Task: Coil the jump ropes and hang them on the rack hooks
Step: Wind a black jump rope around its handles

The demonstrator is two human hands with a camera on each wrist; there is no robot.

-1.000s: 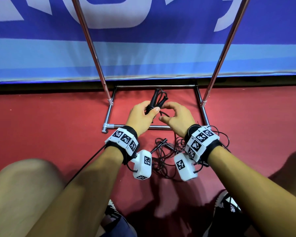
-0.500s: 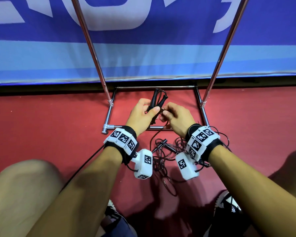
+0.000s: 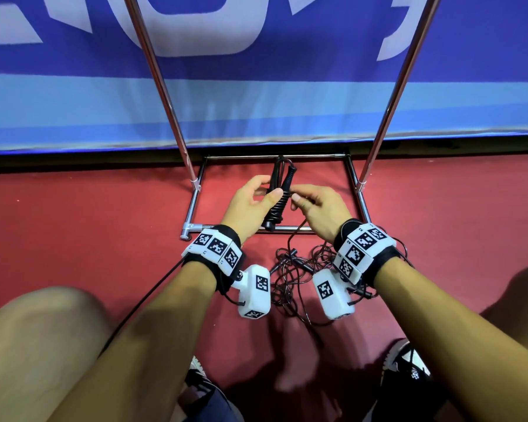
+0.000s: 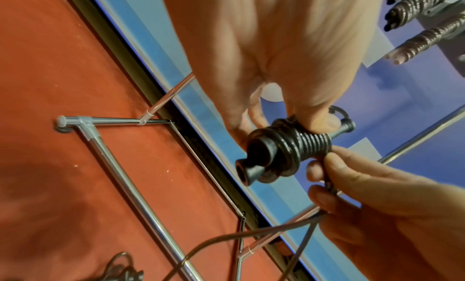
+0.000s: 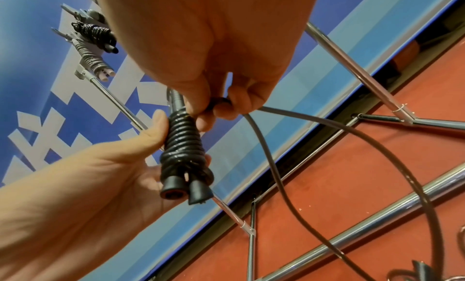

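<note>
My left hand (image 3: 250, 202) grips the two black handles of a jump rope (image 3: 279, 193), held side by side with black cord wound in tight turns around them (image 4: 297, 144) (image 5: 183, 146). My right hand (image 3: 314, 205) pinches the loose cord (image 5: 261, 138) just beside the winding. The free cord hangs down to a tangled heap of rope (image 3: 299, 269) on the red floor between my wrists. In the wrist views, wound jump ropes (image 5: 95, 36) (image 4: 422, 4) hang on hooks at the top of the rack.
The chrome rack stands in front of me, its base frame (image 3: 195, 208) on the red floor and two uprights (image 3: 159, 86) rising before a blue banner. My knees and shoes (image 3: 406, 367) are at the bottom of the head view.
My right hand has moved in toward the handles and now pinches the cord beside the winding. The loose cord on the floor has shifted.
</note>
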